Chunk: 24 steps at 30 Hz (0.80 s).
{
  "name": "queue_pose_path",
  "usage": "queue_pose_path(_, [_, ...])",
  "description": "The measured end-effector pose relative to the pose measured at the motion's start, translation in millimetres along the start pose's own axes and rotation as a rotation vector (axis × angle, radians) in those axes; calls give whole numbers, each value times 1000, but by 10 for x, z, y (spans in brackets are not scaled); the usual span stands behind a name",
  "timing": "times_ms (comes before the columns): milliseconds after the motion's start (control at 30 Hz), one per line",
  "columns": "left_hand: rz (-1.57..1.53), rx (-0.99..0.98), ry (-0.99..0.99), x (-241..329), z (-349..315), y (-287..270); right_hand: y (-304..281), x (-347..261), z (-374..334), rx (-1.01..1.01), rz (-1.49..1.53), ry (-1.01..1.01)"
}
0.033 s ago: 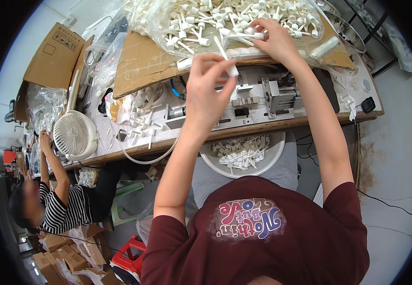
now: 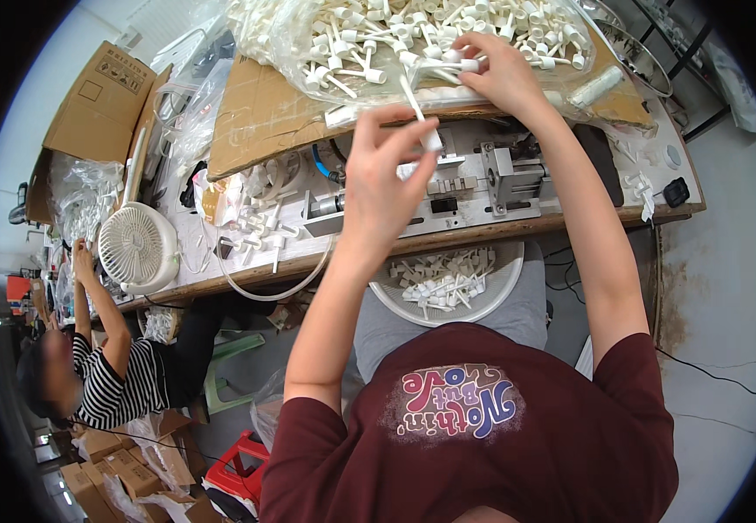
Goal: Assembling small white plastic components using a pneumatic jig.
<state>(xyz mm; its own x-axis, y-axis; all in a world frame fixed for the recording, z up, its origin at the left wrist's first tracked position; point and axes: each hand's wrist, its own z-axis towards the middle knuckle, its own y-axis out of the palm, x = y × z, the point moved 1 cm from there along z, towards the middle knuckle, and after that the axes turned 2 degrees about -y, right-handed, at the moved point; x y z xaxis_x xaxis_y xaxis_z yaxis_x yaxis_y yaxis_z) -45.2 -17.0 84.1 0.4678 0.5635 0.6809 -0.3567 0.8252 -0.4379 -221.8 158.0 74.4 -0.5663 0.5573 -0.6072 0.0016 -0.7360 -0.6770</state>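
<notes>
My left hand (image 2: 387, 170) is raised over the bench's front, thumb and fingers closed on a white plastic stemmed cap (image 2: 430, 139) whose thin stem points up and away. Beyond it to the right, my right hand (image 2: 504, 77) reaches to the near edge of the heap. Its fingers close around another white stemmed piece (image 2: 467, 65); loose ones lie against it, so how many it grips is unclear. The heap of similar white pieces (image 2: 369, 52) lies in a clear plastic bag on cardboard (image 2: 265, 113). Below my hands sits a metal fixture (image 2: 504, 179) with clamp-like blocks.
A white basket (image 2: 517, 279) of white pieces rests on my lap. More pieces (image 2: 265, 227) lie on the bench at left, near a white fan (image 2: 138, 248). A clear plastic roll (image 2: 600, 87) lies at right. A co-worker in a striped shirt (image 2: 143, 375) works at far left.
My left hand has dropped slightly toward me and to the right with the stemmed cap. My right hand has shifted a little left beside the heap.
</notes>
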Motion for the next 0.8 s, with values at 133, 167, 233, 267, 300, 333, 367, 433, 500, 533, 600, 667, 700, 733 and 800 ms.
queue_pose_path(133, [31, -56, -48, 45, -304, 2, -3, -87, 43, -53, -144, -232])
queue_pose_path(167, [45, -60, -44, 25, -346, -22, -36, -84, 87, -73, -155, -216])
queue_pose_path(233, [54, -82, -75, 7, -456, -33, -130, -149, 112, 0, -350, -347])
queue_pose_path(267, [52, -98, -111, 18, -535, -27, -171, -234, 120, 36, -444, -415])
queue_pose_path(300, [51, -114, -147, 7, -606, -8, -180, -325, 124, -19, -510, -373])
queue_pose_path(333, [93, -136, -96, -36, -665, 44, -152, -368, 149, -52, -561, -392])
queue_pose_path(367, [158, -156, -63, -92, -724, 104, -106, -394, 181, -84, -610, -412])
queue_pose_path(433, [273, -190, -21, -103, -774, 186, 26, -455, 261, -207, -742, -349])
queue_pose_path(500, [351, -210, 18, -162, -821, 277, 132, -482, 370, -300, -773, -221])
queue_pose_path(533, [391, -215, 35, -200, -846, 313, 163, -480, 419, -348, -787, -162])
queue_pose_path(600, [450, -230, 58, -251, -867, 360, 176, -465, 482, -332, -753, -120])
queue_pose_path(667, [505, -283, 46, -232, -893, 384, 201, -456, 509, -326, -748, -98])
queue_pose_path(700, [513, -288, 105, -267, -888, 421, 188, -439, 511, -325, -762, -95])
queue_pose_path(733, [546, -303, 106, -268, -878, 441, 171, -429, 507, -324, -778, -92])
queue_pose_path(800, [612, -334, 107, -260, -852, 463, 142, -414, 498, -326, -765, -134])
